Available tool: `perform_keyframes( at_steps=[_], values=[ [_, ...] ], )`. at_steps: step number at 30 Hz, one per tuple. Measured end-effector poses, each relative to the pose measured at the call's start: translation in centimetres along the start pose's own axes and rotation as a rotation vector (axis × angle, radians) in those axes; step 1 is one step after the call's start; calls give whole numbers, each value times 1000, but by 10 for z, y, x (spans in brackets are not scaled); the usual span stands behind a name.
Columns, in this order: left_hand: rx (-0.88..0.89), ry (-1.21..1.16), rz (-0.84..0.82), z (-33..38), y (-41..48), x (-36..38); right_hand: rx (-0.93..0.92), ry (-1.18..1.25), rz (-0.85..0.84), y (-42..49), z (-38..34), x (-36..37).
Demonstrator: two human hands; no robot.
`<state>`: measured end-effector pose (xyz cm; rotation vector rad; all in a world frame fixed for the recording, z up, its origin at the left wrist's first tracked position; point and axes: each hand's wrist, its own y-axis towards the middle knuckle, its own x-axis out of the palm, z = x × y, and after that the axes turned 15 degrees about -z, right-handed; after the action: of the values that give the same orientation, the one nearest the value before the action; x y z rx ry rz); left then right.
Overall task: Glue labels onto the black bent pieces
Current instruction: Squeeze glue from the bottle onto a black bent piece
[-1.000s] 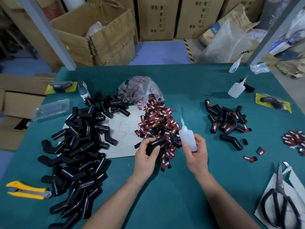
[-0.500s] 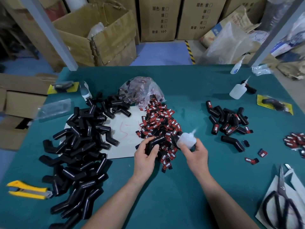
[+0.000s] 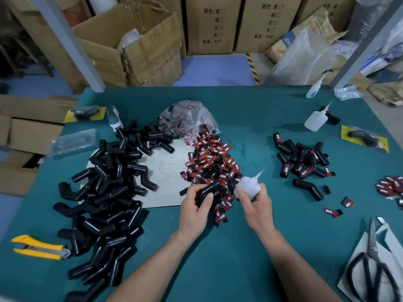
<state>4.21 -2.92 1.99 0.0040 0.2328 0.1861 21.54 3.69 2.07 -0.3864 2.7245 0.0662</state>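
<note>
Near edge of the green table (image 3: 220, 271): yellow utility knife (image 3: 39, 247) on the left, black-handled scissors (image 3: 374, 267) on white paper on the right.

Left hand (image 3: 195, 211): fingers and thumb curled round one black bent piece (image 3: 209, 189), held just above the near end of the label pile (image 3: 214, 164).

Right hand (image 3: 258, 207): gripping a translucent glue bottle (image 3: 247, 186), tilted, nozzle pointing up and to the right, away from the piece. Nozzle and piece are apart.

Left of the hands: big heap of unlabelled bent pieces (image 3: 104, 192), partly on a white sheet (image 3: 168, 171).

Right: smaller pile of labelled pieces (image 3: 303, 160), one bare piece (image 3: 307, 189) just in front of it, a few loose labels (image 3: 332, 212) nearer still.

Behind the label pile: clear plastic bag (image 3: 187, 118) with more labels spilling from it.

Far right: second squeeze bottle (image 3: 315, 121) lying on its side, a carded piece on yellow backing (image 3: 364, 138), a small bottle (image 3: 314, 89) at the back edge.

Beyond the table: cardboard boxes (image 3: 148, 46), one open.
</note>
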Motion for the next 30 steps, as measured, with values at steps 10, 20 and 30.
perform_keyframes(
  at_steps=[10,20,30],
  values=[
    [-145,714,207,-8,26,-66,-172,-257,-100,6,10,6],
    [-318,1180,35,-1,3,-122,-80,-216,-123,12,10,7],
    [-276,1127,97,-8,22,-104,-132,-268,-162,10,9,6]
  ],
)
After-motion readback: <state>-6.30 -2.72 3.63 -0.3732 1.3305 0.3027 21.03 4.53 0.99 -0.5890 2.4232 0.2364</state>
